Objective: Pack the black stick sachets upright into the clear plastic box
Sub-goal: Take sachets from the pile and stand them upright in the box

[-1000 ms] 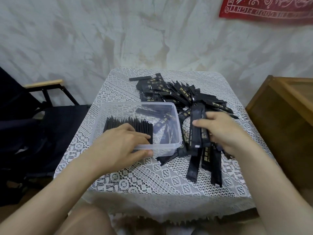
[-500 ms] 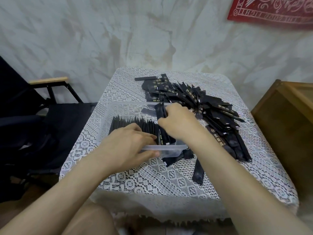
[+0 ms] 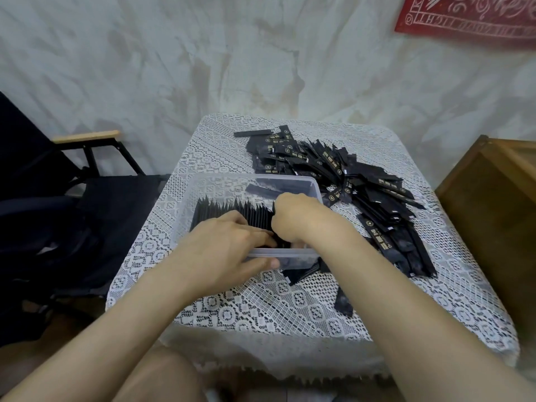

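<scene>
Gripping, with the left hand (image 3: 229, 250), the near wall of the clear rectangular plastic box (image 3: 226, 177) — thumb on the outside, fingers over the rim and laid against the row of upright black stick sachets (image 3: 229, 211). Most likely bracing both at once: to stop the light box sliding on the lace, and to stop the packed row toppling toward the open end. Reaching in with the right hand (image 3: 293, 216) at the row's right end, knuckles up and fingers curled down out of sight. Impossible to say whether pinching a fresh sachet or merely pressing the last ones home. Judged as mid-insertion, close against the left fingers so as to leave no slack.

Inside the box: packed from the left wall to a little past the middle with sachets on end. Beyond, toward the far side, a flat-lying black sachet (image 3: 261, 189), not yet stood up.

Outside, just right of the box: a loose heap of black sachets (image 3: 371, 192) on the white lace tablecloth (image 3: 232, 311), a few poking out at the box's near right corner, and one stray black sachet (image 3: 343, 303) nearer the table's front edge. Plenty left to pack.
</scene>
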Action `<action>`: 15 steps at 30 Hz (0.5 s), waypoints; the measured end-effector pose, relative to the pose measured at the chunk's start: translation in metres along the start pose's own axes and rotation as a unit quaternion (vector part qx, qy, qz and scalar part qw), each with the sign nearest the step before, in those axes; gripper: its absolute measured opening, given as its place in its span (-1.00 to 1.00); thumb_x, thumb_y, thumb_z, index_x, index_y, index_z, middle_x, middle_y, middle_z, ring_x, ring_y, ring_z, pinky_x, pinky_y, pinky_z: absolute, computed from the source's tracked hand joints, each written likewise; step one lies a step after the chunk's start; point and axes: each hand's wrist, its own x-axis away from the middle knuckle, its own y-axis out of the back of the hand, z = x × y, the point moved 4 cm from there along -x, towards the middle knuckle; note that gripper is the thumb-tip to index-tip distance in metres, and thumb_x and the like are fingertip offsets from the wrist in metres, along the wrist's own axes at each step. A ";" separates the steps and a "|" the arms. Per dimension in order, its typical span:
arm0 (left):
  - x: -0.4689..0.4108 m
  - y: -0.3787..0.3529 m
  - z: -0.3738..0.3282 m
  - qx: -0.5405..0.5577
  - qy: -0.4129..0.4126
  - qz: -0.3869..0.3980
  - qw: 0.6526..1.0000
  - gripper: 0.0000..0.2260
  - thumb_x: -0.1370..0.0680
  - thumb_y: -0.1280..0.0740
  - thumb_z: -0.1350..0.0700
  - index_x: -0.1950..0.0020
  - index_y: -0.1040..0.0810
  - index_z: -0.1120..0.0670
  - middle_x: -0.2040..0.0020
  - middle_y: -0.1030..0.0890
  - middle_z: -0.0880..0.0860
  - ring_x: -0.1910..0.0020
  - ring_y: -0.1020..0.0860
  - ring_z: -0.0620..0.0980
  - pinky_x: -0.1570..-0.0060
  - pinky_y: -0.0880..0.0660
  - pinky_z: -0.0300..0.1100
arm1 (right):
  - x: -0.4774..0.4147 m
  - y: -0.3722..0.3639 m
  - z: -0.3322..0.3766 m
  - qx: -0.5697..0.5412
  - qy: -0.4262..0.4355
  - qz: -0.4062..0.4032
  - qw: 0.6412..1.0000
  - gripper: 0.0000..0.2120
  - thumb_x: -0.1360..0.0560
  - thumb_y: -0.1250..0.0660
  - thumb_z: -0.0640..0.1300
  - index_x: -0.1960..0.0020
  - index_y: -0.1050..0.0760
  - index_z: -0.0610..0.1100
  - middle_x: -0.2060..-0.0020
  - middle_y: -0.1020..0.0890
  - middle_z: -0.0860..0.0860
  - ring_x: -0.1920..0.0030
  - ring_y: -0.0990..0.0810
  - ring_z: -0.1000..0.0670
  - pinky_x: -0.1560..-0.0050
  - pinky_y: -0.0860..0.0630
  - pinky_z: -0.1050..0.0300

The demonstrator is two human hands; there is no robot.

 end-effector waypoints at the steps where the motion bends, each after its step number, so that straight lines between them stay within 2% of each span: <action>1: 0.000 0.000 0.000 0.001 0.001 -0.001 1.000 -0.52 -0.52 -0.02 -0.39 -0.30 -0.48 -0.25 0.10 -0.50 -0.27 -0.19 -0.40 -0.14 0.08 -0.48 -0.15 | 0.003 0.003 0.000 -0.004 0.001 0.011 1.000 -0.89 -0.66 -0.14 -0.23 -0.09 -0.43 -0.21 -0.20 -0.59 -0.22 -0.11 -0.55 -0.24 0.04 -0.35 0.09; 3: 0.000 0.000 0.000 -0.001 0.003 0.000 1.000 -0.50 -0.52 -0.02 -0.40 -0.33 -0.46 -0.24 0.15 -0.46 -0.25 -0.20 -0.40 -0.14 0.07 -0.48 -0.14 | 0.004 0.005 -0.001 0.002 0.003 0.031 1.000 -0.88 -0.65 -0.14 -0.27 -0.04 -0.45 -0.22 -0.09 -0.60 -0.22 0.02 -0.54 -0.21 0.17 -0.38 0.12; 5: 0.000 -0.001 0.001 0.000 0.005 -0.005 1.000 -0.49 -0.53 -0.04 -0.40 -0.38 -0.44 -0.23 0.13 -0.50 -0.22 -0.22 -0.40 -0.13 0.09 -0.47 -0.14 | 0.004 0.005 -0.003 0.006 0.002 0.034 0.999 -0.88 -0.62 -0.15 -0.31 0.06 -0.43 -0.22 0.01 -0.60 -0.19 0.12 -0.53 -0.17 0.31 -0.38 0.11; 9: 0.000 -0.002 0.002 0.007 0.004 -0.026 1.000 -0.44 -0.55 -0.06 -0.40 -0.50 -0.32 -0.24 0.04 -0.61 -0.13 -0.23 -0.41 -0.14 0.10 -0.48 -0.14 | 0.007 0.006 -0.003 0.011 0.003 0.009 1.000 -0.87 -0.62 -0.18 -0.30 -0.10 -0.47 -0.23 0.04 -0.56 -0.16 0.09 -0.50 -0.17 0.12 -0.41 0.08; 13: 0.000 -0.002 0.001 0.009 0.001 -0.029 1.000 -0.45 -0.56 -0.08 -0.39 -0.51 -0.29 -0.26 0.03 -0.61 -0.14 -0.23 -0.41 -0.13 0.10 -0.48 -0.13 | 0.008 0.005 -0.001 0.020 0.002 0.005 1.000 -0.83 -0.63 -0.19 -0.28 -0.17 -0.49 -0.24 -0.06 -0.59 -0.19 0.07 -0.49 -0.18 0.09 -0.41 0.06; 15: 0.000 -0.002 0.001 0.012 -0.002 -0.029 0.999 -0.46 -0.55 -0.07 -0.38 -0.50 -0.31 -0.28 0.02 -0.61 -0.17 -0.22 -0.41 -0.13 0.10 -0.45 -0.15 | 0.010 0.006 -0.003 0.022 0.004 0.009 1.000 -0.88 -0.63 -0.18 -0.29 -0.12 -0.46 -0.23 0.05 -0.53 -0.15 0.07 -0.46 -0.17 0.09 -0.38 0.06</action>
